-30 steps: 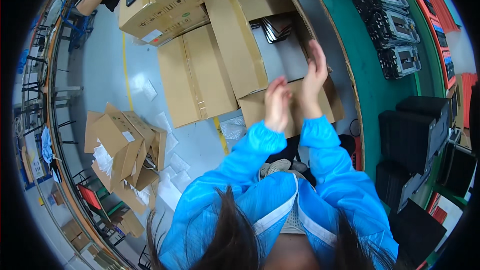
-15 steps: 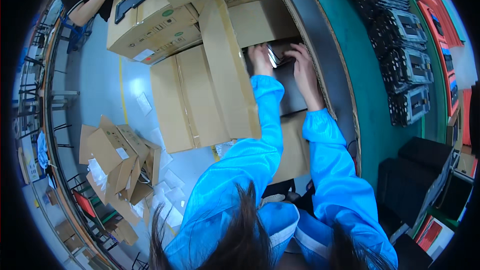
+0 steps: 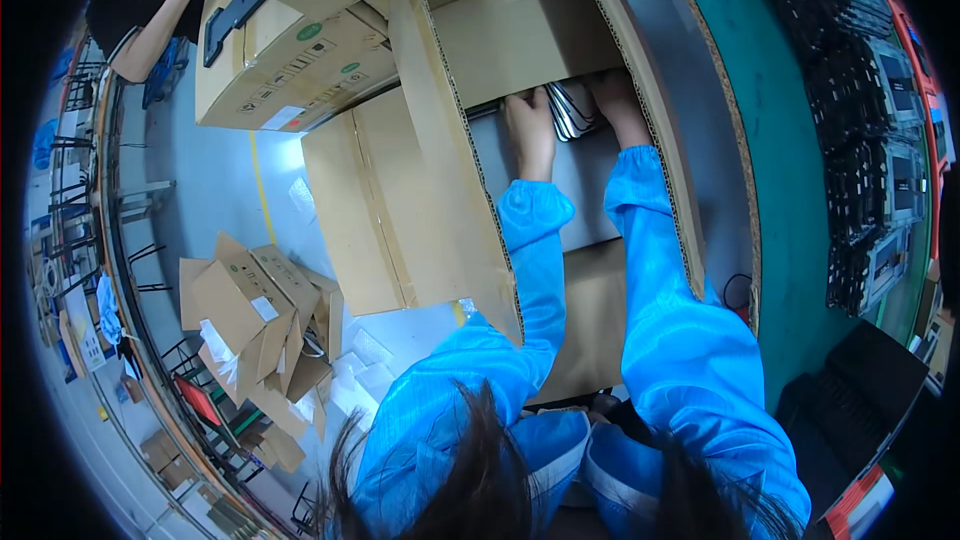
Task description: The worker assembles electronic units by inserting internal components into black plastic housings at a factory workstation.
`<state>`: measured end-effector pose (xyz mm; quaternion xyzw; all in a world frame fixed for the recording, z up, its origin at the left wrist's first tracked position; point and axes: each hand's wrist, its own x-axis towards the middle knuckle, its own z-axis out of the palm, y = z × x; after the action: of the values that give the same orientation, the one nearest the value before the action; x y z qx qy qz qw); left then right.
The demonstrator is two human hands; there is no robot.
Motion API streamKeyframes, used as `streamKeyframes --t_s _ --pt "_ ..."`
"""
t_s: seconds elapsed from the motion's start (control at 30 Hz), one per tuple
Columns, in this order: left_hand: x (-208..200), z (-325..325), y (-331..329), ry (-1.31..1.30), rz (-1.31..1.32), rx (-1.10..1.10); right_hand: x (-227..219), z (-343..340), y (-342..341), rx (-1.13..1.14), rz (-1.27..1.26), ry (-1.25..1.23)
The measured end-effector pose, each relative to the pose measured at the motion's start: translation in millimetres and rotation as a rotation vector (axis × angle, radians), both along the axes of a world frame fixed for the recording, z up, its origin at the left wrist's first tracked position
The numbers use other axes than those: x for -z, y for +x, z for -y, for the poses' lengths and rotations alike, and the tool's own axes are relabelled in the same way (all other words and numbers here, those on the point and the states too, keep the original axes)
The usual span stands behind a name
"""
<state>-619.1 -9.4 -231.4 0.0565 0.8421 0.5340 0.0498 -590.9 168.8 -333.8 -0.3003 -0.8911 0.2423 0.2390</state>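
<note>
Inside an open cardboard carton (image 3: 530,15), both my hands reach down around a small stack of thin dark panels with shiny silvery edges (image 3: 572,112). My left hand (image 3: 530,128) is closed at the stack's left edge, fingers curled and thumb side against it. My right hand (image 3: 620,105) is lowered at the stack's right side, close to the carton's right wall. Its fingertips are hidden in shadow, so their grip does not show. A grey flat surface (image 3: 580,175) lies beneath my wrists in the carton. Blue sleeves cover both forearms.
Closed cartons (image 3: 300,60) stand at the upper left, a black bracket-like part (image 3: 232,25) on top. Another person's arm (image 3: 165,25) is beyond them. Flattened cardboard (image 3: 240,305) is piled on the floor. Right, a green bench (image 3: 770,140) holds stacked black frames (image 3: 875,180).
My right hand has gone deeper beside the carton's right wall, and my left hand has closed at the stack. Several shiny edges show where one bright piece showed before. The view has shifted slightly.
</note>
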Motion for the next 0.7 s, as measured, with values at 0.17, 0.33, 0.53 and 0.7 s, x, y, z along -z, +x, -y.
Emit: streamKeyframes --t_s 0.17,0.33,0.53,0.7 --pt "23 -14 8 -0.319 0.232 0.171 -31 -7 6 -0.06 0.157 -0.261" --pt "57 -15 0 0.164 0.233 -0.024 -87 19 8 -0.131 0.395 -0.911" --pt "51 -19 -6 0.134 0.318 0.012 -43 52 9 -0.084 0.098 -0.577" --pt "40 -15 4 -0.067 0.322 0.11 7 38 34 -0.04 -0.043 -0.648"
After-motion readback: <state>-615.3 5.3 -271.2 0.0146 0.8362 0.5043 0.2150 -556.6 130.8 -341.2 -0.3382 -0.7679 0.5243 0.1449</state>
